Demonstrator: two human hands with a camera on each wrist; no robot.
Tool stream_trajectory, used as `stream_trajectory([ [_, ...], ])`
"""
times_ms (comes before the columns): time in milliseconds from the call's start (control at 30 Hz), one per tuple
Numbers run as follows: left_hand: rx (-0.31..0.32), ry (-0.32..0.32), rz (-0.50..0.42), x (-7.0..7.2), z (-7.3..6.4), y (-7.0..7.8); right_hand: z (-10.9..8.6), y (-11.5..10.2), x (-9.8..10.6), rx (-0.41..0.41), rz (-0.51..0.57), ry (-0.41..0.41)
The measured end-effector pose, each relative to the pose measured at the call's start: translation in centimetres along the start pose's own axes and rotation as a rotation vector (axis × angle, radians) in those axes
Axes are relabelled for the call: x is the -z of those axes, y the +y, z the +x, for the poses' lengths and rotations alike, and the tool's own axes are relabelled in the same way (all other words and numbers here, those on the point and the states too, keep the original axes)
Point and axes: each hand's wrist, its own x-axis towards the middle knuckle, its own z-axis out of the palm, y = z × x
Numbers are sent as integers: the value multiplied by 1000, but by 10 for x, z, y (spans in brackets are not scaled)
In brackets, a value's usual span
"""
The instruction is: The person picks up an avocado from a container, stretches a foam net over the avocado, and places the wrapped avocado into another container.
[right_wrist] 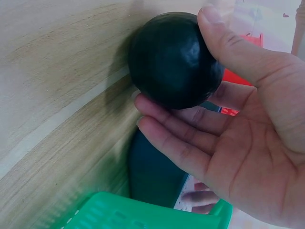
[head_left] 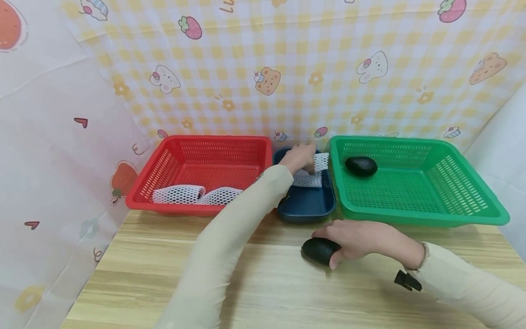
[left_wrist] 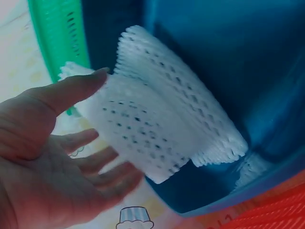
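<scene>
On the wooden table, my right hand [head_left: 355, 240] grips a dark avocado [head_left: 319, 251], thumb on one side and fingers on the other. The right wrist view shows the avocado's rounded end [right_wrist: 176, 59] between thumb and fingertips. My left hand [head_left: 302, 157] is over the dark blue tray [head_left: 306, 201]. It has white foam net sleeves inside; the upper sleeve [left_wrist: 138, 129] lies across another sleeve [left_wrist: 186, 100]. In the left wrist view, the left thumb touches the upper sleeve's edge and the loosely spread fingers lie alongside it.
Left of the tray stands a red basket [head_left: 201, 209] holding white foam net sleeves [head_left: 178, 194]. A green basket [head_left: 415, 219] to the right holds another avocado [head_left: 361, 166]. A patterned cloth [head_left: 255, 55] hangs behind. The wooden table [head_left: 263, 292] extends in front.
</scene>
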Motion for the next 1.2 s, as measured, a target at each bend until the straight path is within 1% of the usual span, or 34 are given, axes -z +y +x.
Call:
stream_trajectory([
  [67,44,-9,38,-3,0,1,0,0,0,9,3,3],
  [167,93,-1,73,-5,1,3,0,0,0,12,2,8],
  [267,122,19,81,-6,1,4,0,1,1,6,-7,10],
  [367,134,38,85,-5,0,5,-1,1,1,6,-17,11],
  [433,130,51,95,-4,-2,6,-1,0,1,13,-18,13],
  [567,101,79,128,-2,-7,8,-2,0,1,37,-22,21],
  [767,42,81,179,1,-16,11,-1,2,-1,62,-18,31],
  [933,7,93,198,2,-22,11,-1,3,-2,50,-13,25],
  [1200,-17,123,199,11,-33,11,-2,2,-3,47,-7,20],
])
